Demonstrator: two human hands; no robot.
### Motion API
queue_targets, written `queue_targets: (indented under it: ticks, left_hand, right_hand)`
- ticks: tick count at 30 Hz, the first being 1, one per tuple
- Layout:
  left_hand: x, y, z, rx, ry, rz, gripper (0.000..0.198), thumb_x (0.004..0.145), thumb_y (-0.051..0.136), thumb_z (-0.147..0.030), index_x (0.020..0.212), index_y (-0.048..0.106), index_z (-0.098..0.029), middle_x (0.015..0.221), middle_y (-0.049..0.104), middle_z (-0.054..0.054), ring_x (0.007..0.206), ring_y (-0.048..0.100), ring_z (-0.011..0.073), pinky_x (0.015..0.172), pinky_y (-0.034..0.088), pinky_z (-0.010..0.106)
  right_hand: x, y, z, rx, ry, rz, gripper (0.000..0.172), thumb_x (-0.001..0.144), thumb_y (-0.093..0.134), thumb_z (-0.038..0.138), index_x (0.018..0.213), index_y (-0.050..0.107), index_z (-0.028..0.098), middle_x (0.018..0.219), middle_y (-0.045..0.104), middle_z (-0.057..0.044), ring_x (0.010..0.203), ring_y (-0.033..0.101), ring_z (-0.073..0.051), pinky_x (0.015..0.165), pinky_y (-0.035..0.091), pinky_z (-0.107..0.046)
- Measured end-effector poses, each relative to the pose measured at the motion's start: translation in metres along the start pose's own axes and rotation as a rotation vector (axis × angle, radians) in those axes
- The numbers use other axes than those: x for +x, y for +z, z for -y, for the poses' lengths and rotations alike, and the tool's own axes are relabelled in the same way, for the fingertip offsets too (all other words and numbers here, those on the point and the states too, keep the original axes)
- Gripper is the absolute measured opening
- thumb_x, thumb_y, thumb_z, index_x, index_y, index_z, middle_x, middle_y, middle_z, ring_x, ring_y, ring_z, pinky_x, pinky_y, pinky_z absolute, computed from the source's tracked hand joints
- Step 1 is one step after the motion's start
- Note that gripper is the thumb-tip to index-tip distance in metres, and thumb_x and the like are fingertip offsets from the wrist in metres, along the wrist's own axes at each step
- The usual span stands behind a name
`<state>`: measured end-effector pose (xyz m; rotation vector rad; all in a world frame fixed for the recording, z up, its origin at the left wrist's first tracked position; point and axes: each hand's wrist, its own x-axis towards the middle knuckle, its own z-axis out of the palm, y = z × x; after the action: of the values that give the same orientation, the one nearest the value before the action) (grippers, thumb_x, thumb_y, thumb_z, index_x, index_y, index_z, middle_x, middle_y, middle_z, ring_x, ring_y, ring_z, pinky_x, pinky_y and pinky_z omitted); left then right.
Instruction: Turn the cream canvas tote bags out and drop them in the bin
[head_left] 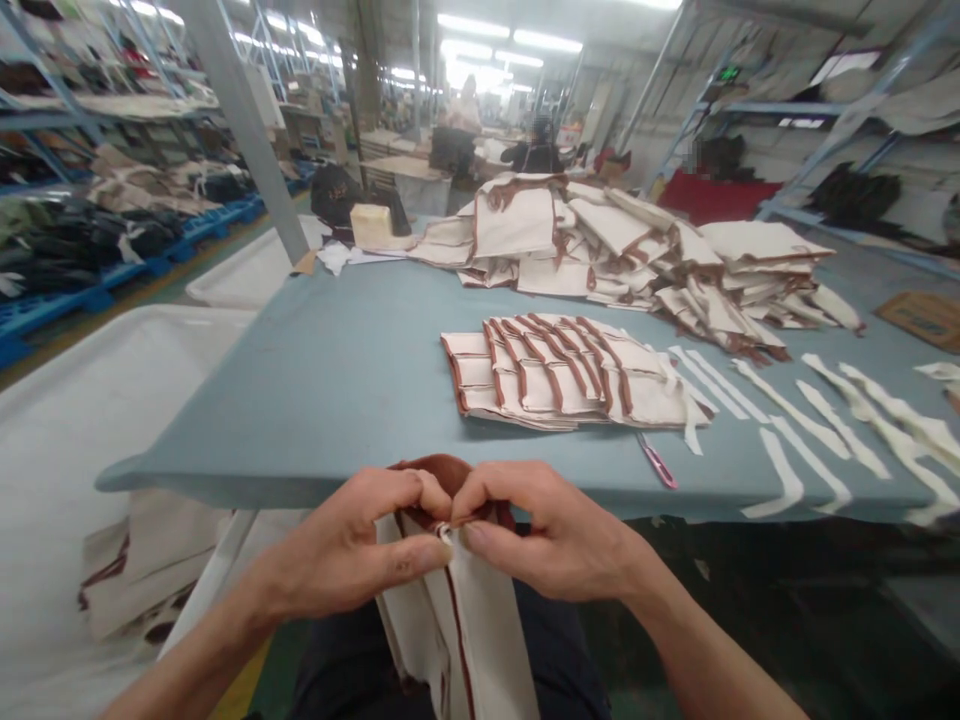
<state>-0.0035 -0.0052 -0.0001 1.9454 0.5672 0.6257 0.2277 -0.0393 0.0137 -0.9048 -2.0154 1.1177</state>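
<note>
A cream fabric piece with brown edging point(491, 630) hangs down over my lap in front of the table edge. My left hand point(367, 545) pinches its upper edge between thumb and fingers. Close beside it, my right hand point(544, 530) grips the same edge, the fingertips of both hands nearly meeting at a seam. A brown strip point(435, 468) of the piece curves up behind my fingers. On the table beyond lies an overlapping row of cream pieces with brown trim point(547, 370). A pink-handled cutter point(658, 462) rests near the table's front edge, to the right of my hands.
A blue-grey covered table point(322, 370) spreads before me. Toward its back is a big heap of cream pieces point(615, 235); white strips point(810, 430) lie at right. White bins point(90, 400) stand at left, one holding fabric point(150, 550). A post point(247, 120) rises at the table's left.
</note>
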Motion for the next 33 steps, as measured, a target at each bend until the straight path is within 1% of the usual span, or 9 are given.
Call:
queue_targets:
  ticks: [3, 6, 12, 17, 19, 22, 25, 30, 33]
  left_hand:
    - [0.006, 0.002, -0.001, -0.068, -0.07, 0.035, 0.024, 0.095, 0.067, -0.034, 0.079, 0.064, -0.017, 0.07, 0.057, -0.004, 0.063, 0.047, 0.0109, 0.059, 0.04, 0.019]
    - [0.007, 0.003, 0.001, -0.146, -0.166, 0.06, 0.021, 0.092, 0.068, -0.032, 0.079, 0.065, -0.016, 0.069, 0.053, -0.005, 0.062, 0.043, 0.0104, 0.055, 0.035, 0.019]
    - [0.002, 0.007, 0.008, -0.291, -0.306, 0.034, 0.034, 0.091, 0.072, -0.046, 0.081, 0.067, -0.014, 0.073, 0.059, -0.001, 0.065, 0.048, 0.0118, 0.058, 0.039, 0.02]
    - [-0.003, 0.009, 0.013, -0.37, -0.312, 0.026, 0.051, 0.09, 0.072, -0.063, 0.079, 0.066, -0.013, 0.072, 0.058, 0.0, 0.063, 0.045, 0.0117, 0.056, 0.036, 0.021]
    - [-0.002, 0.009, 0.01, -0.322, -0.293, 0.022, 0.046, 0.093, 0.069, -0.057, 0.078, 0.063, -0.014, 0.072, 0.056, -0.001, 0.063, 0.045, 0.0115, 0.055, 0.035, 0.021]
    - [0.002, 0.008, 0.0, -0.122, -0.294, 0.015, 0.032, 0.095, 0.061, -0.041, 0.076, 0.059, -0.016, 0.069, 0.053, -0.003, 0.062, 0.045, 0.0113, 0.055, 0.035, 0.021]
    - [0.007, 0.006, -0.012, 0.076, -0.311, 0.015, 0.024, 0.094, 0.053, -0.031, 0.077, 0.062, -0.016, 0.068, 0.055, -0.003, 0.061, 0.047, 0.0118, 0.055, 0.035, 0.022]
    - [0.009, 0.004, -0.017, 0.166, -0.274, 0.019, 0.026, 0.095, 0.05, -0.029, 0.078, 0.065, -0.017, 0.069, 0.059, -0.003, 0.063, 0.051, 0.0124, 0.057, 0.038, 0.022]
    - [0.007, 0.004, -0.016, 0.181, -0.256, 0.014, 0.028, 0.097, 0.048, -0.032, 0.079, 0.064, -0.017, 0.071, 0.06, -0.002, 0.064, 0.051, 0.0129, 0.058, 0.039, 0.023]
  right_hand:
    - [-0.001, -0.003, -0.001, 0.043, 0.092, -0.004, 0.009, 0.09, 0.061, 0.015, 0.085, 0.067, 0.018, 0.073, 0.062, 0.003, 0.063, 0.054, -0.011, 0.059, 0.042, -0.021]
    - [-0.001, -0.003, -0.004, 0.036, 0.096, -0.003, 0.009, 0.089, 0.06, 0.017, 0.082, 0.064, 0.018, 0.074, 0.063, 0.002, 0.064, 0.054, -0.011, 0.062, 0.043, -0.022]
    - [0.003, 0.001, -0.017, 0.11, 0.126, 0.028, 0.007, 0.089, 0.061, 0.02, 0.083, 0.061, 0.019, 0.076, 0.062, 0.002, 0.068, 0.053, -0.012, 0.065, 0.043, -0.024]
    - [0.004, 0.006, -0.028, 0.207, 0.127, 0.047, 0.01, 0.09, 0.065, 0.024, 0.084, 0.061, 0.018, 0.075, 0.06, 0.003, 0.067, 0.051, -0.011, 0.063, 0.041, -0.023]
    - [0.003, 0.008, -0.028, 0.198, 0.133, 0.041, 0.01, 0.09, 0.065, 0.023, 0.082, 0.06, 0.019, 0.073, 0.059, 0.004, 0.065, 0.05, -0.011, 0.061, 0.04, -0.022]
    - [0.001, 0.008, -0.026, 0.096, 0.122, 0.007, 0.011, 0.089, 0.063, 0.019, 0.079, 0.059, 0.019, 0.07, 0.057, 0.005, 0.061, 0.048, -0.01, 0.058, 0.038, -0.022]
    - [-0.001, 0.007, -0.021, -0.057, 0.042, -0.039, 0.012, 0.092, 0.06, 0.017, 0.081, 0.061, 0.019, 0.069, 0.058, 0.005, 0.06, 0.048, -0.01, 0.058, 0.035, -0.022]
    - [-0.003, 0.005, -0.018, -0.284, -0.083, -0.072, 0.011, 0.094, 0.056, 0.013, 0.087, 0.062, 0.018, 0.073, 0.064, 0.002, 0.061, 0.05, -0.012, 0.061, 0.036, -0.024]
    - [-0.003, 0.004, -0.018, -0.318, -0.106, -0.113, 0.009, 0.095, 0.058, 0.013, 0.095, 0.066, 0.017, 0.082, 0.071, -0.001, 0.069, 0.058, -0.013, 0.065, 0.04, -0.024]
